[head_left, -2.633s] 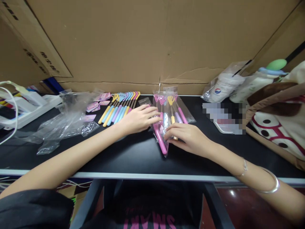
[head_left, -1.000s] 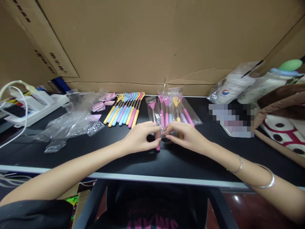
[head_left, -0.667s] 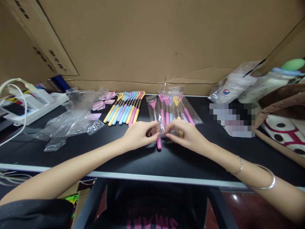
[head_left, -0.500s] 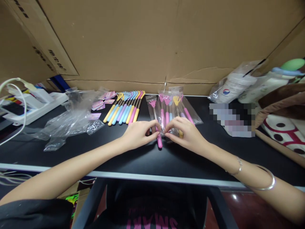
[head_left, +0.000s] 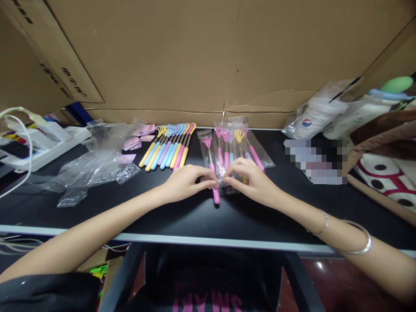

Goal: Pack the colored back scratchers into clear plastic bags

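Observation:
A pink back scratcher [head_left: 216,197] with a hand-shaped head lies in a clear plastic bag [head_left: 202,143], its handle end sticking out of the bag toward me. My left hand [head_left: 185,182] is closed, thumb and fingers pinching the bag and handle near that open end. Opposite it, my right hand [head_left: 255,180] pinches clear film just right of the handle; its exact grip is partly hidden. Beyond my right hand lie several bagged back scratchers [head_left: 256,157], pink, blue and yellow, overlapping one another. Left of the bag, several unbagged back scratchers [head_left: 167,154] lie side by side.
Clear empty bags [head_left: 97,158] and small pink cards [head_left: 131,143] lie at left, beside a white power strip [head_left: 48,149] with cables. On the right are a bagged cup [head_left: 320,117], a blurred-out item and a brown-trimmed bag [head_left: 380,143]. A cardboard wall [head_left: 162,52] stands behind.
The view has shifted slightly. Both hands keep their places at the bag's open end, with small finger movements; a little more of the pink handle shows above the left fingers.

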The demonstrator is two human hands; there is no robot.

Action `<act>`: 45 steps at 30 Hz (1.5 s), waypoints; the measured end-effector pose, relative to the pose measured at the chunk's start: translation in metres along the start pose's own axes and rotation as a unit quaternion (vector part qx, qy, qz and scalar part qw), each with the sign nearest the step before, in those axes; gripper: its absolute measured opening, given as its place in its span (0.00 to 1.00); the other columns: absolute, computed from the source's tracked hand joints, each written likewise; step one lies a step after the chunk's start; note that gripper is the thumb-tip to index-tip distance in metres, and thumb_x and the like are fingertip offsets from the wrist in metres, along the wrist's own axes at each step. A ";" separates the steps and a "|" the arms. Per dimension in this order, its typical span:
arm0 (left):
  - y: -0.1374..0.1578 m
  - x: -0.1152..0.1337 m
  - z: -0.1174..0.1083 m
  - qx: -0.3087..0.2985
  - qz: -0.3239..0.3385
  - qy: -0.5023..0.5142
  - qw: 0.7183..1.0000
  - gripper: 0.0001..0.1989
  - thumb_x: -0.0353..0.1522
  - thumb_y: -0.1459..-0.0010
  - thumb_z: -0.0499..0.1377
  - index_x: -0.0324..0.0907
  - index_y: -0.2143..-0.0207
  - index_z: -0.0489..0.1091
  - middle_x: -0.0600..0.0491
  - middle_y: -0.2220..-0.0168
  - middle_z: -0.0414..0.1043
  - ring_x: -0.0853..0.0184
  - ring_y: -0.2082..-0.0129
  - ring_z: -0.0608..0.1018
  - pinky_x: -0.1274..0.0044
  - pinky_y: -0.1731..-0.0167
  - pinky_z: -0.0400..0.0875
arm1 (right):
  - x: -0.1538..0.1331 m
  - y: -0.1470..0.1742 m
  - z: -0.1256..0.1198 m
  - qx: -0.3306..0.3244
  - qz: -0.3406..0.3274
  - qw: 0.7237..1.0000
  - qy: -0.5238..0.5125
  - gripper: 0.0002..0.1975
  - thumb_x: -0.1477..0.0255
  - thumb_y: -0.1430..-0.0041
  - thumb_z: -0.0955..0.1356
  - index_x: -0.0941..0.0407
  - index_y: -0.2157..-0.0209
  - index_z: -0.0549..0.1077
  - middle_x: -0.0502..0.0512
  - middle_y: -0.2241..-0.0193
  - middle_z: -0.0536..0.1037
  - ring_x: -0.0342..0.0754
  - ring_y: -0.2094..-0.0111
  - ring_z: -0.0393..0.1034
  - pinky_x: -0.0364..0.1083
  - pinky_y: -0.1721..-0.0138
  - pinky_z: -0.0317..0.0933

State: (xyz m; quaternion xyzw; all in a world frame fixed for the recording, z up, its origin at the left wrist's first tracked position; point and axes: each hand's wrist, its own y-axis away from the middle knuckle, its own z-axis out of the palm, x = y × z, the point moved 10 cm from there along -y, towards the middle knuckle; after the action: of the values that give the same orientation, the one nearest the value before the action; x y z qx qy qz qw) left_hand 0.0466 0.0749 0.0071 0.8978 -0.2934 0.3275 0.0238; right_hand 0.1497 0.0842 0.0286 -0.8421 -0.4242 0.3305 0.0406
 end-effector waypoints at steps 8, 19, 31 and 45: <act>0.001 0.005 0.005 -0.016 0.008 -0.010 1.000 0.17 0.38 0.32 0.47 0.41 0.68 0.70 0.56 0.70 0.74 0.69 0.69 0.75 0.80 0.67 0.62 | 0.000 -0.001 0.005 -0.016 0.017 0.999 -0.026 0.13 0.66 0.35 0.61 0.55 0.71 0.69 0.52 0.71 0.73 0.50 0.63 0.65 0.53 0.54 0.53; 0.002 -0.001 0.003 -0.005 -0.026 -0.030 0.999 0.19 0.48 0.38 0.53 0.41 0.70 0.67 0.58 0.74 0.69 0.71 0.74 0.70 0.81 0.73 0.56 | -0.001 0.001 -0.004 0.009 0.012 1.000 -0.025 0.13 0.66 0.35 0.61 0.56 0.70 0.71 0.50 0.72 0.76 0.46 0.69 0.67 0.50 0.57 0.51; 0.011 -0.010 0.011 -0.078 -0.129 0.076 0.986 0.26 0.51 0.40 0.53 0.45 0.48 0.70 0.56 0.68 0.79 0.70 0.75 0.74 0.78 0.68 0.63 | 0.005 0.003 -0.016 0.068 0.047 0.980 -0.182 0.15 0.60 0.35 0.64 0.55 0.69 0.74 0.53 0.70 0.78 0.47 0.67 0.73 0.46 0.62 0.63; 0.009 -0.019 0.022 -0.044 -0.183 0.375 0.908 0.36 0.52 0.48 0.61 0.40 0.44 0.59 0.46 0.61 0.77 0.68 0.70 0.79 0.80 0.75 0.63 | 0.007 0.002 -0.004 0.028 0.068 0.982 -0.172 0.12 0.62 0.37 0.65 0.55 0.67 0.74 0.53 0.68 0.78 0.49 0.64 0.73 0.47 0.61 0.64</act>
State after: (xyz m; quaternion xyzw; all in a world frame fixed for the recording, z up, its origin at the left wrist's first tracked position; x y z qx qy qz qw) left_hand 0.0431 0.0722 -0.0232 0.7448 -0.1072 0.6167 0.2312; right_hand 0.1566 0.0886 0.0275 -0.7982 -0.3568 0.4843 -0.0318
